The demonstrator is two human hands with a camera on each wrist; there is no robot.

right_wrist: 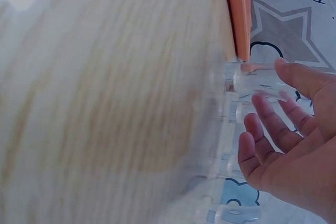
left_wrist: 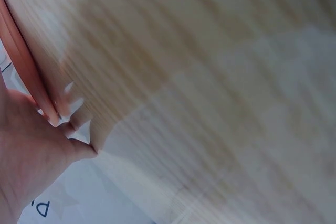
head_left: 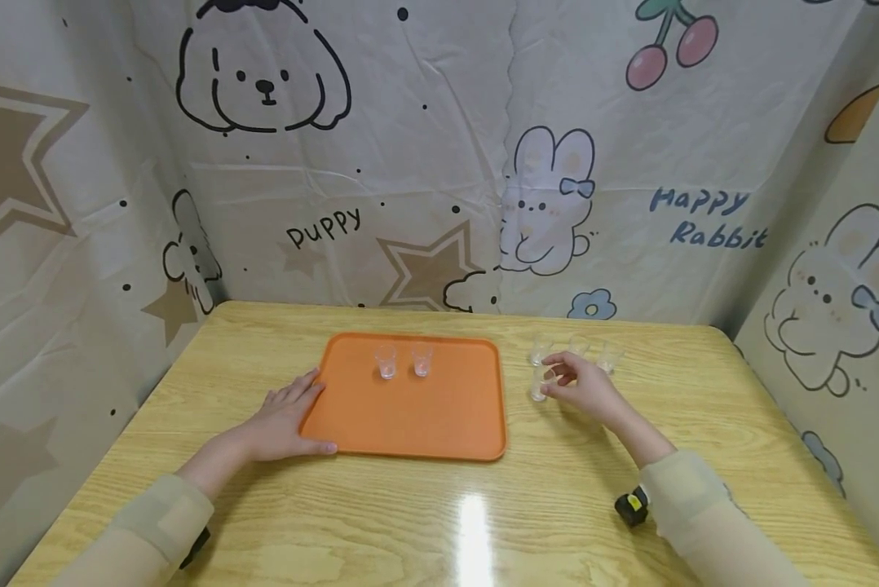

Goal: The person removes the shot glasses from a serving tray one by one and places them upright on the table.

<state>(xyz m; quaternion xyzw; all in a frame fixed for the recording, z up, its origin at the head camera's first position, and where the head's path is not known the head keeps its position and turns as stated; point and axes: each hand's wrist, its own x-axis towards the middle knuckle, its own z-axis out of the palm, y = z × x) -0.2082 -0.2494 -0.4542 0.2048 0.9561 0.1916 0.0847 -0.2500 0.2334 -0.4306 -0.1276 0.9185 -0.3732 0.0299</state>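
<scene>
An orange tray (head_left: 425, 420) lies on the table, with two small clear cups (head_left: 386, 364) (head_left: 421, 361) upright near its back. My left hand (head_left: 284, 422) rests at the tray's near-left corner, thumb along the front edge and spread fingers against the left rim. To the right of the tray, my right hand (head_left: 582, 390) pinches another small clear cup (right_wrist: 257, 81) between thumb and fingers; it stands upright at table level. Beyond this hand are three more clear cups (head_left: 538, 349) (head_left: 577, 344) (head_left: 610, 357), partly hidden by the fingers.
The wood-grain table (head_left: 381, 522) has a bright reflection at its front. A printed cloth (head_left: 425, 204) hangs behind it and along both sides. A black wrist device (head_left: 632, 507) sits under the right sleeve.
</scene>
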